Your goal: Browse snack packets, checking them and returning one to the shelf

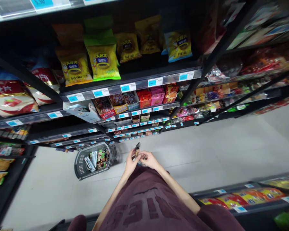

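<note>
Both hands are together in front of my body, low in the view. My left hand (pixel 130 161) is closed around a small dark and tan snack packet (pixel 137 149), whose dark top end sticks up past the fingers. From the other side my right hand (pixel 149 159) pinches at the packet's lower part, which the fingers mostly hide. On the floor to the left stands a grey shopping basket (pixel 80 162), holding white-and-blue packs (pixel 92 160) and several small colourful packets (pixel 103 159).
A black shelf rack rises ahead, with yellow snack bags (pixel 103 62) above and boxes of small packets (pixel 144 98) below. Large cereal bags (pixel 13 96) stand at left. Another shelf with red and yellow bags (pixel 240 199) is at lower right. Pale floor (pixel 207 147) lies between.
</note>
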`<act>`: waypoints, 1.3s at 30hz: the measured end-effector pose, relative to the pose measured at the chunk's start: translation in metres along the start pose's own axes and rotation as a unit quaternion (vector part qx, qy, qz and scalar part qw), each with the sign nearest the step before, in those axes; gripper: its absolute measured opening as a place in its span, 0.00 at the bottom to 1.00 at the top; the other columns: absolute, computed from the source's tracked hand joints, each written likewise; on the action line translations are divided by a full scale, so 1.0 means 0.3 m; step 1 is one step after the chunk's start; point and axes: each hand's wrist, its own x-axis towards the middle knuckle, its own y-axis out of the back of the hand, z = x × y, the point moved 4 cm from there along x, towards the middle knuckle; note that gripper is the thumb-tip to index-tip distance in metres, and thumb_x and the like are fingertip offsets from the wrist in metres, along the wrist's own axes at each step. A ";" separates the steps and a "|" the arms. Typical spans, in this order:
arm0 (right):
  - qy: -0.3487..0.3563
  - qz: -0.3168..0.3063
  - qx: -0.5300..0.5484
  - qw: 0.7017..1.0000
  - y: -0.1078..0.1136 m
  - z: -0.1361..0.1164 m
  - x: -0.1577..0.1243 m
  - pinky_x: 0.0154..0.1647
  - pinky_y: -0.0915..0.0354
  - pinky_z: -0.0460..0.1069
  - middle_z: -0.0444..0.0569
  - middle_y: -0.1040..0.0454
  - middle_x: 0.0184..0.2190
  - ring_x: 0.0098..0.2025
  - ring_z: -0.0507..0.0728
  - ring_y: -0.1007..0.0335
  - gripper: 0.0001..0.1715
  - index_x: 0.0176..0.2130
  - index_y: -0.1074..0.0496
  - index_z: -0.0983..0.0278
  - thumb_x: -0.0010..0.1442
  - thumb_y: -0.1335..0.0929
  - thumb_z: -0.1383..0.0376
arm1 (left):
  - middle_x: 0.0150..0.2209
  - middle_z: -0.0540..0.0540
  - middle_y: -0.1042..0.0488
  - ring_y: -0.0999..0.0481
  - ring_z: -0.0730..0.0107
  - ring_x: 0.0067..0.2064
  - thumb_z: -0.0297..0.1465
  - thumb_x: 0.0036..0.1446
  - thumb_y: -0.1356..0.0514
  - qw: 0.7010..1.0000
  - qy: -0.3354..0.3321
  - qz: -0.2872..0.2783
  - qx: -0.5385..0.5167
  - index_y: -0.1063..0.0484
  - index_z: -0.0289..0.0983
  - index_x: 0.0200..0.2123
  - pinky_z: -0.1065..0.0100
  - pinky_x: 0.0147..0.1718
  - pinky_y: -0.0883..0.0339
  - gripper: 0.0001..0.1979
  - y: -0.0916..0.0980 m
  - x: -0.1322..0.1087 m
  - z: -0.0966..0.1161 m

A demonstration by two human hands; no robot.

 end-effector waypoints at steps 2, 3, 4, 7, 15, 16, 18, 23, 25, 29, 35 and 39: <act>0.005 -0.015 -0.001 1.000 -0.010 -0.012 -0.004 0.27 0.42 0.45 0.45 0.26 0.27 0.27 0.51 0.35 0.11 0.36 0.23 0.64 0.50 0.29 0.64 | 0.41 0.42 0.24 0.25 0.60 0.45 0.37 0.51 0.34 1.000 0.019 -0.021 -0.009 0.31 0.38 0.47 0.62 0.46 0.34 0.21 -0.009 -0.004 -0.005; 0.006 -0.020 0.001 1.000 -0.013 -0.016 -0.006 0.27 0.42 0.45 0.46 0.26 0.27 0.28 0.52 0.35 0.11 0.36 0.23 0.64 0.50 0.29 0.63 | 0.40 0.42 0.24 0.25 0.60 0.43 0.37 0.51 0.34 0.999 0.026 -0.024 -0.020 0.30 0.37 0.46 0.63 0.45 0.34 0.19 -0.013 -0.007 -0.005; 0.006 -0.023 0.005 1.000 -0.014 -0.019 -0.007 0.28 0.42 0.45 0.46 0.26 0.28 0.29 0.52 0.34 0.11 0.36 0.23 0.64 0.51 0.29 0.63 | 0.40 0.42 0.24 0.25 0.60 0.43 0.38 0.51 0.34 0.999 0.033 -0.020 -0.036 0.30 0.37 0.45 0.63 0.44 0.34 0.19 -0.016 -0.010 -0.005; 0.003 -0.008 0.026 1.000 -0.001 -0.017 -0.006 0.28 0.40 0.45 0.47 0.26 0.30 0.31 0.53 0.32 0.14 0.38 0.25 0.64 0.52 0.29 0.60 | 0.43 0.41 0.24 0.25 0.59 0.46 0.39 0.50 0.34 0.994 0.055 0.000 -0.092 0.31 0.38 0.47 0.64 0.45 0.34 0.22 -0.019 -0.019 -0.008; -0.009 0.081 0.078 0.994 0.062 0.024 0.005 0.29 0.37 0.46 0.47 0.30 0.32 0.32 0.53 0.34 0.20 0.40 0.31 0.64 0.55 0.30 0.52 | 0.46 0.40 0.24 0.24 0.58 0.46 0.38 0.48 0.32 0.973 0.116 -0.024 -0.198 0.34 0.40 0.53 0.61 0.44 0.33 0.29 -0.035 -0.049 -0.005; -0.011 0.077 0.082 0.994 0.061 0.025 0.003 0.27 0.38 0.46 0.47 0.30 0.31 0.31 0.53 0.34 0.20 0.39 0.31 0.64 0.55 0.30 0.51 | 0.46 0.40 0.24 0.24 0.58 0.46 0.38 0.49 0.32 0.972 0.115 -0.030 -0.204 0.34 0.40 0.53 0.61 0.45 0.33 0.28 -0.038 -0.051 0.000; -0.012 0.066 0.086 0.994 0.058 0.023 0.001 0.26 0.39 0.45 0.46 0.30 0.28 0.28 0.53 0.36 0.20 0.36 0.29 0.65 0.55 0.31 0.50 | 0.45 0.40 0.24 0.24 0.57 0.46 0.37 0.50 0.33 0.972 0.113 -0.047 -0.202 0.33 0.40 0.52 0.60 0.45 0.33 0.26 -0.047 -0.052 0.009; -0.004 0.065 0.083 0.994 0.060 0.009 0.001 0.28 0.40 0.46 0.45 0.30 0.25 0.27 0.52 0.37 0.19 0.30 0.28 0.65 0.55 0.31 0.51 | 0.44 0.40 0.24 0.23 0.57 0.43 0.36 0.51 0.34 0.975 0.109 -0.071 -0.179 0.35 0.39 0.52 0.59 0.43 0.31 0.25 -0.058 -0.051 0.010; -0.004 0.071 0.080 0.994 0.066 0.008 0.001 0.29 0.39 0.47 0.47 0.29 0.26 0.28 0.53 0.36 0.18 0.30 0.27 0.65 0.55 0.30 0.52 | 0.44 0.41 0.24 0.23 0.58 0.43 0.36 0.52 0.34 0.976 0.109 -0.078 -0.173 0.34 0.40 0.52 0.60 0.43 0.32 0.25 -0.060 -0.051 0.006; -0.004 0.087 0.073 0.994 0.077 0.012 -0.001 0.29 0.39 0.47 0.47 0.30 0.25 0.27 0.54 0.35 0.19 0.29 0.27 0.65 0.54 0.30 0.51 | 0.43 0.41 0.24 0.24 0.57 0.44 0.37 0.52 0.34 0.975 0.114 -0.082 -0.170 0.35 0.40 0.54 0.60 0.45 0.33 0.27 -0.064 -0.050 -0.003; 0.002 0.108 0.070 0.992 0.085 0.022 -0.006 0.28 0.40 0.47 0.46 0.33 0.23 0.26 0.53 0.36 0.18 0.30 0.27 0.66 0.56 0.31 0.52 | 0.44 0.40 0.24 0.25 0.57 0.47 0.36 0.53 0.35 0.977 0.099 -0.092 -0.164 0.36 0.40 0.57 0.60 0.47 0.35 0.28 -0.075 -0.045 0.001; 0.004 0.122 0.068 0.990 0.090 0.030 -0.007 0.28 0.40 0.47 0.45 0.34 0.23 0.25 0.53 0.38 0.18 0.30 0.28 0.66 0.56 0.31 0.53 | 0.44 0.40 0.24 0.25 0.57 0.47 0.36 0.52 0.34 0.976 0.100 -0.098 -0.165 0.36 0.39 0.57 0.61 0.47 0.35 0.29 -0.082 -0.046 0.018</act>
